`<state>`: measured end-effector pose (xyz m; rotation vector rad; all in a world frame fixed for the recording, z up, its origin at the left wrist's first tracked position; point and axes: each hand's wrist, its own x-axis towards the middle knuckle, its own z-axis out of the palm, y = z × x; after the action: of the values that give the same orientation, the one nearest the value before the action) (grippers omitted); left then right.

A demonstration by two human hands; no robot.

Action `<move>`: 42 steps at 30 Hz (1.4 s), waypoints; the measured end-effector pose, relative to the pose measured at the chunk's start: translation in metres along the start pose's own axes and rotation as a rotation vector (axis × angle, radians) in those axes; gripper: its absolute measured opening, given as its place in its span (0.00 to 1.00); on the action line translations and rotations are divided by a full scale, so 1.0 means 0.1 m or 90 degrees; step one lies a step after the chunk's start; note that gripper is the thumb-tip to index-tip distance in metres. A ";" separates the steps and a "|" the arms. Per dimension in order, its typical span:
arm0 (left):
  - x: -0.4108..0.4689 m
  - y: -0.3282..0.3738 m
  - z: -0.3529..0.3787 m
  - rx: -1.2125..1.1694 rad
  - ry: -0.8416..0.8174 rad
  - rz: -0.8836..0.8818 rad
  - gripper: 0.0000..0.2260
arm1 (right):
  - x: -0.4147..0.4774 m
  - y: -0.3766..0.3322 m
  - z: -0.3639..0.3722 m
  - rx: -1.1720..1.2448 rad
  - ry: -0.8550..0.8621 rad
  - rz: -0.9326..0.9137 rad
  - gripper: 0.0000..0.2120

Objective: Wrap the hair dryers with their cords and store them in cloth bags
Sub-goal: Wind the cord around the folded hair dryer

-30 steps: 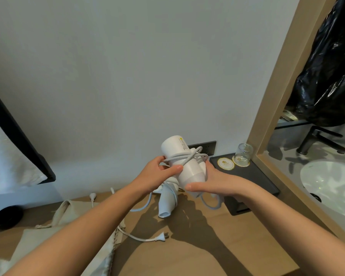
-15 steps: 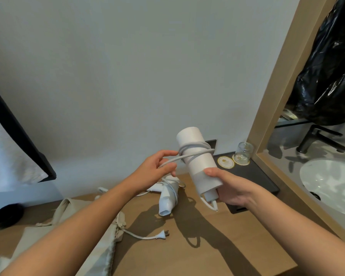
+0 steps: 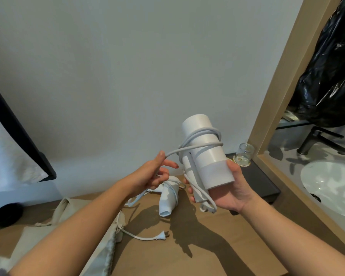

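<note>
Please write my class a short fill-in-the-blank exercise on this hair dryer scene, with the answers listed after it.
1. The right hand grips a hair dryer coloured ____.
2. The left hand holds that dryer's ____.
3. A second hair dryer lies on the ____ table.
Answers: white; cord; wooden.

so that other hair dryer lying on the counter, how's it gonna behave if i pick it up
The lying hair dryer looks like compact rigid plastic, so probably light and stiff. Its rounded, smooth shell may roll or slip if nudged. The loose cord draped over it is floppy and will likely trail or snag.
</note>
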<state>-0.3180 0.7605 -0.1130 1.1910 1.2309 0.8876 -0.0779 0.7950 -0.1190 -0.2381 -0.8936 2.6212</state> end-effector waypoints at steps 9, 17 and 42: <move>-0.02 0.00 -0.12 -0.040 -0.005 0.055 0.19 | 0.06 0.03 0.02 -0.038 -0.038 0.001 0.48; -0.08 0.10 -0.05 0.066 -0.105 0.021 0.18 | 0.12 0.04 0.07 -0.048 -0.100 0.040 0.46; 0.04 -0.26 0.01 -0.011 0.169 0.018 0.10 | 0.08 -0.13 0.07 -0.548 0.424 -0.016 0.14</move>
<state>-0.3189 0.7586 -0.1395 1.1041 1.4178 1.1015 -0.0832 0.8038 -0.1052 -1.1984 -1.6344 1.7465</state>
